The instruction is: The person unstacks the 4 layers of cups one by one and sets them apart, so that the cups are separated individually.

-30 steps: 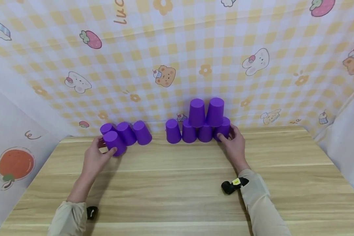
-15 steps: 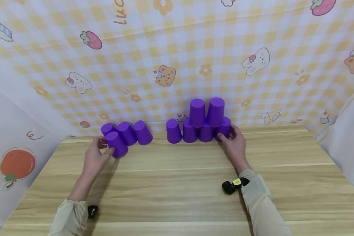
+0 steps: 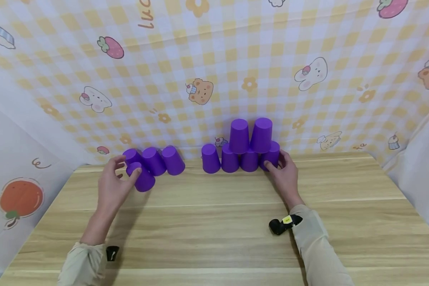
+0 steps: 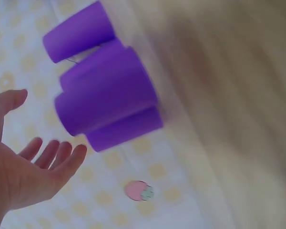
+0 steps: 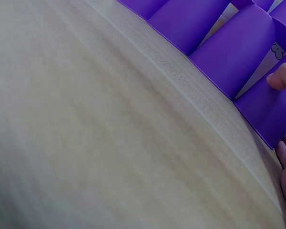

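10 purple cups [image 3: 210, 159] are seen on the table [image 3: 214, 230], all mouth-down: 4 in L grp, 6 in R grp (4 btm row; 2 on top, set over the R-most 3). In L grp, 1 front cup [image 3: 145, 182] is placed before 3 others; L hand's [image 3: 112, 184] fingers are spread wide just beside it, w/o a hold. R end cup [image 3: 273, 153], btm row, is held by R hand [image 3: 284, 172], thumb & fingers.
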`<state>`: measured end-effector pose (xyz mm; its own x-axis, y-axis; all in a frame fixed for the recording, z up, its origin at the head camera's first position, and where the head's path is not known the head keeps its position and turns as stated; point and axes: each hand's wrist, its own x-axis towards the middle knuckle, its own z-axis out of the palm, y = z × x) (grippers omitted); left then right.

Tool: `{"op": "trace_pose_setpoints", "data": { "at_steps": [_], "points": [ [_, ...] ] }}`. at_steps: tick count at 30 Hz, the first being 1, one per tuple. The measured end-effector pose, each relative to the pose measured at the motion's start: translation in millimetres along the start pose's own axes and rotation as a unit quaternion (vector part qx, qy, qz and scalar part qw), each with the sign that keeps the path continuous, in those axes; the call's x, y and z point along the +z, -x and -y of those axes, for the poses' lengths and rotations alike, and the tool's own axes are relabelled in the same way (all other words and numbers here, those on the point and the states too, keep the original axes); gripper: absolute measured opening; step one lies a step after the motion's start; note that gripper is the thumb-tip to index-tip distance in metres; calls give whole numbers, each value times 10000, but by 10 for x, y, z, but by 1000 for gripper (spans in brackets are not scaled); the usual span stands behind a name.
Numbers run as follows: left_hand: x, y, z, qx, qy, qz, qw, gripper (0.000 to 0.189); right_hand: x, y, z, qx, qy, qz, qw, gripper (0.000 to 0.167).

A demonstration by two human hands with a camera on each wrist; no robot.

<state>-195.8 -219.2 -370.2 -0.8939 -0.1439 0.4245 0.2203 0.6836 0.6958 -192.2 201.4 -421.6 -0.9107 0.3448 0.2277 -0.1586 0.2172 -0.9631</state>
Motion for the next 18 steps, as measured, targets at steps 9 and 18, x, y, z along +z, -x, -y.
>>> {"op": "trace_pose_setpoints", "data": {
  "at_steps": [9,18],
  "points": [
    [192,-55,-488,903,669,-609,9918,49,-2,4,-2,-5,48,-13,10000,54],
    [675,-68,-997,1541,1257,166,9799,50,-4,1,0,1,-22,-1,10000,54]
  ]
}}
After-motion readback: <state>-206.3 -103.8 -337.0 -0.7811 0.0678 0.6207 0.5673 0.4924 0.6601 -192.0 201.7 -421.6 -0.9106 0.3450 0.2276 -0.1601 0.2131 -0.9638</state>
